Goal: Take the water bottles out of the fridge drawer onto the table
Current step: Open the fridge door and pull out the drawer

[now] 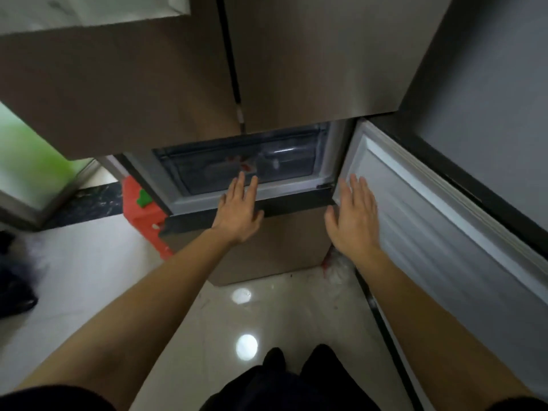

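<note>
Drawer (pixel 207 170) sits pushed in just beyond the left grip (pixel 237 215), the nearer one, while the right grip (pixel 353 221) hovers by the door (pixel 439 215); both flat-fingered, empty.

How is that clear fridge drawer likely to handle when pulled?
The drawer looks like rigid clear plastic, so it would probably stay stiff and slide rather than flex. Blurry shapes inside suggest some load, so it may be heavier than it looks. Its smooth front may be slippery.

Brushed matt metal on fridge (pixel 311 69); clear, glossy plastic drawer (pixel 207 170); smooth white plastic door liner (pixel 430 221); polished, mirror-glossy floor (pixel 275 318).
</note>
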